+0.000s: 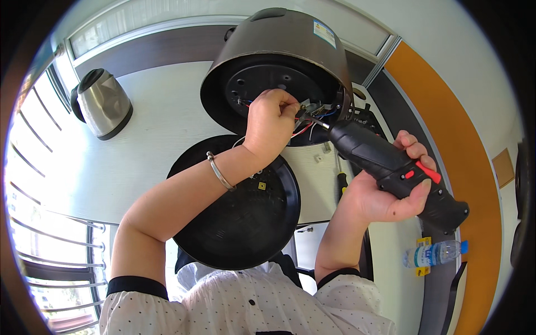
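A dark brown round appliance housing (279, 42) lies on its side, its open underside facing me, with wires and small metal parts at its inner right edge. My left hand (272, 120) pinches at those parts inside the opening; what exactly lies between the fingertips is hidden. My right hand (391, 192) grips a black cordless screwdriver (371, 148) with red switches. Its bit points left and reaches the metal parts beside my left fingertips. Below the housing sits a round black pan-like base (234, 218), partly under my left forearm, with a small yellow square piece (262, 186) in it.
A steel kettle (105, 106) stands at the far left of the white table (162, 89). A yellow-and-black screwdriver (341, 181) lies right of the base. Further right are a water bottle (435, 254) on its side and a yellow packet (424, 272). An orange panel (458, 167) borders the right side.
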Action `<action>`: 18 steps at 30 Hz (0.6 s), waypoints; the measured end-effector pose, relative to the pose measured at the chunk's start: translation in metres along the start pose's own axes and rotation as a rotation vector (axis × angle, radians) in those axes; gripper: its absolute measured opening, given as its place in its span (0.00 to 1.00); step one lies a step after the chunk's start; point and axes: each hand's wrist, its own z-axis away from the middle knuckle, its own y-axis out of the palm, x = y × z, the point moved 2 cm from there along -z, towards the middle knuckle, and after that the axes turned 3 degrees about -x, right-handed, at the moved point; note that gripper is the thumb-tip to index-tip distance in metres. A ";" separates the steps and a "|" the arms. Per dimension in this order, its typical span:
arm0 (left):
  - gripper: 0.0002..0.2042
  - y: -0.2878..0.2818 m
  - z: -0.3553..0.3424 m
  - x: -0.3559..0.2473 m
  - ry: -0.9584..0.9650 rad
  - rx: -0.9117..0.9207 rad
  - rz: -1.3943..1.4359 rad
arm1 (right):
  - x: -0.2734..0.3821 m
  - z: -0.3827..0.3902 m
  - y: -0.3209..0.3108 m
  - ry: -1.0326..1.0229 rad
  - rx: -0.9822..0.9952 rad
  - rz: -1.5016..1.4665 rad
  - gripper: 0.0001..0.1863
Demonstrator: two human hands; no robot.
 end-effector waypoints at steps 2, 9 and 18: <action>0.03 -0.001 0.000 0.001 -0.008 0.001 -0.002 | -0.003 0.001 0.005 -0.031 -0.029 -0.001 0.20; 0.03 0.001 0.000 0.003 -0.057 0.022 0.025 | -0.011 0.002 0.008 -0.147 0.013 -0.013 0.19; 0.02 0.003 0.000 0.005 -0.064 0.012 0.062 | -0.015 0.007 0.002 -0.062 -0.092 0.012 0.19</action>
